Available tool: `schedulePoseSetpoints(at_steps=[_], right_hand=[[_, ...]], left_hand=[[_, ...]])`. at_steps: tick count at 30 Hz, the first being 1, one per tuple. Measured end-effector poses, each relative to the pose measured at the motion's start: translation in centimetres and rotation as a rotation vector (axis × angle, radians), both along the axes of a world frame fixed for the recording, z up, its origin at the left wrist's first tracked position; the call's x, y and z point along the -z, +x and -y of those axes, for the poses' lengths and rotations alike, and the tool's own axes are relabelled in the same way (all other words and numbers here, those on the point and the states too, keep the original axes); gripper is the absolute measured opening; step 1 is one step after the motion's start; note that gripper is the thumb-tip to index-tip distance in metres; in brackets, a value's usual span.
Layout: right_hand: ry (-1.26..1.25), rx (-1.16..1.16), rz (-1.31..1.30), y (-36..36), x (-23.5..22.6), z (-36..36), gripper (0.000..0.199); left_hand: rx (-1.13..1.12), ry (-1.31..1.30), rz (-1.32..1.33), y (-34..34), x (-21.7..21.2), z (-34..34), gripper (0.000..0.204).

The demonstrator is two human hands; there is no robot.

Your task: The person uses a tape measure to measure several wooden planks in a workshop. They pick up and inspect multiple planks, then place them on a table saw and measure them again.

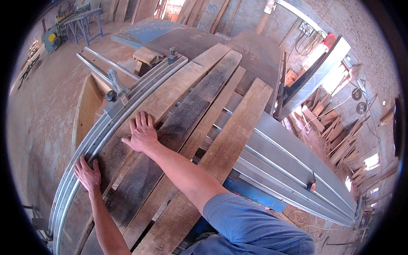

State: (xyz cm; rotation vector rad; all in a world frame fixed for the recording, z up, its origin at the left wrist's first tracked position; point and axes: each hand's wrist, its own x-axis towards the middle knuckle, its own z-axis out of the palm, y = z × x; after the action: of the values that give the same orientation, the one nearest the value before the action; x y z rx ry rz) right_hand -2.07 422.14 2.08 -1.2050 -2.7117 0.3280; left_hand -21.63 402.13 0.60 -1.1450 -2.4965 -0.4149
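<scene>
Several long rough planks lie side by side across a saw table. My right hand (142, 133) rests flat with spread fingers on the leftmost plank (174, 92), beside a dark-stained plank (189, 115). Nearer to me, my left hand (88, 175) lies at that leftmost plank's outer edge, fingers apart, touching the border between the wood and the curved-looking metal rail (95, 135). Neither hand is wrapped round anything. A narrow plank (222, 95) and a wider brown plank (238, 129) lie further right, under my right forearm, with gaps between the boards.
A metal fence with a black knob (111, 95) stands on the rail. Past the planks, a grey table with metal rails (284, 157) carries an orange tape measure (312, 186). Wood offcuts (340, 140) are heaped at right. A blue-legged stand (85, 23) is far left.
</scene>
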Motion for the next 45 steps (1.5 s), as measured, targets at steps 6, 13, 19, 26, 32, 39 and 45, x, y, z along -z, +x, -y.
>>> schedulePoseSetpoints(at_steps=[6, 13, 19, 26, 32, 39, 45], right_hand=[[0.008, 0.007, -0.007, -0.1, 0.3, -0.1, 0.089], [-0.005, -0.002, -0.020, 0.0, 0.2, -0.1, 0.086], [-0.002, -0.008, -0.013, -0.1, 0.0, -0.1, 0.086], [-0.005, -0.007, -0.023, -0.1, 0.2, -0.1, 0.087], [-0.011, -0.010, -0.027, -0.1, 0.3, -0.2, 0.087], [-0.078, -0.079, -0.166, 1.7, -0.1, -0.8, 0.084], [0.098, -0.363, -0.168, 10.9, -2.7, 2.0, 0.069]], left_hand=[[0.005, -0.008, -0.004, -0.3, 0.2, 0.0, 0.058], [0.024, 0.006, -0.033, -0.2, -0.1, 0.0, 0.058], [0.018, 0.010, -0.041, -0.2, 0.2, 0.1, 0.059], [-0.002, -0.010, -0.028, 0.0, 0.1, -0.1, 0.060], [-0.037, -0.040, -0.045, 0.9, -0.7, -0.4, 0.060], [-0.024, -0.039, -0.075, 1.6, -0.6, -1.1, 0.062], [-0.075, -0.036, -0.084, 0.8, -0.8, -0.1, 0.062]])
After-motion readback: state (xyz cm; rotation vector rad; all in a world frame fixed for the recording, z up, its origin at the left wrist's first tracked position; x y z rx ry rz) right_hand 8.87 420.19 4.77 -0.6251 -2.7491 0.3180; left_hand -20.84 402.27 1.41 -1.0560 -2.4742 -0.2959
